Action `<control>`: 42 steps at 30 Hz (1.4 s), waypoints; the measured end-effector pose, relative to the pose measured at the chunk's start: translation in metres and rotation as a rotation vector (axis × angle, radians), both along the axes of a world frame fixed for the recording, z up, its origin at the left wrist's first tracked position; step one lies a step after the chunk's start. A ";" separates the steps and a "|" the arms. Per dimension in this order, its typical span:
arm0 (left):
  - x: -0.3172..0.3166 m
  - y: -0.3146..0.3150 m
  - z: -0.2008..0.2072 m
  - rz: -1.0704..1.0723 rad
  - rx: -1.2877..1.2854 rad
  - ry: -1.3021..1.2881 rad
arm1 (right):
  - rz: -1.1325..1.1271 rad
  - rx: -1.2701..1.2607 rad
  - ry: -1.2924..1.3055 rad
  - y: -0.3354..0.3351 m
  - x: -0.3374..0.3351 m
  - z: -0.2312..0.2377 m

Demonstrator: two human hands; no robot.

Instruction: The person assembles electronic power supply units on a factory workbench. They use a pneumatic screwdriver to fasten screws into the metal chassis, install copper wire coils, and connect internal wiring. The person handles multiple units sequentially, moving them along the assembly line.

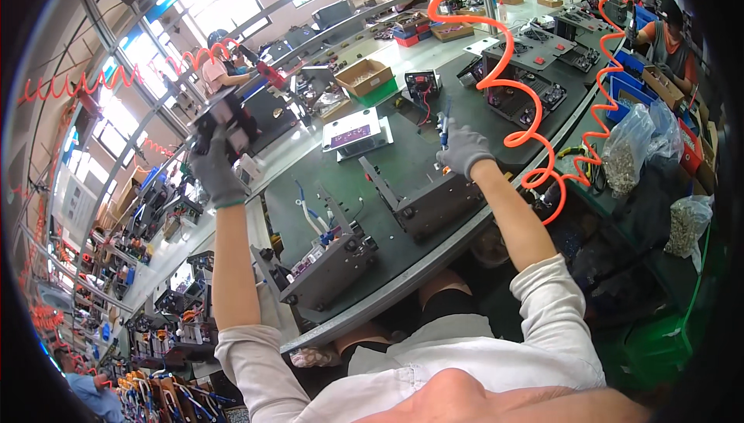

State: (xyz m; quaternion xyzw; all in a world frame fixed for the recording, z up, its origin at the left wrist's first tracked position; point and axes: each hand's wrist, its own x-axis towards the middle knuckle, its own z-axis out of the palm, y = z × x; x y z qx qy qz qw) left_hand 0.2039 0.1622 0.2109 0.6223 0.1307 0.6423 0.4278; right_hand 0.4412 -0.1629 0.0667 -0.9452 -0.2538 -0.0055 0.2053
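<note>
Left hand (215, 169), grey glove, raised far left, grip clamped round black-and-white hanging power tool (219, 122). Right hand (463, 150) pinching blue-handled tool (444, 130), upright, just beyond grey metal chassis (434, 202) on green worktop (403, 152); right hand nearer.

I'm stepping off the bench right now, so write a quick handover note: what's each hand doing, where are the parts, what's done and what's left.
Left hand: gloved, raised to the left, gripping a dark tool held up off the bench.
Right hand: gloved, closed on a blue-handled screwdriver, tip down above the open metal chassis.
Parts: a second chassis with wiring sits nearer the bench edge, and a white panel lies further back on the green mat.
Done: both chassis are laid out on the mat.
Left: I cannot tell which screws are in; check both chassis.
</note>
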 end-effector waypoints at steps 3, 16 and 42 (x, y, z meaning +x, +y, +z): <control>0.048 -0.025 -0.013 -0.050 0.159 0.106 | -0.033 0.046 -0.195 0.004 0.012 -0.037; 0.105 -0.205 -0.123 -0.015 0.931 1.592 | 0.082 0.704 -0.510 -0.051 -0.068 -0.061; 0.107 -0.192 -0.123 -0.661 0.929 1.866 | 0.131 0.981 -0.965 -0.003 -0.104 -0.111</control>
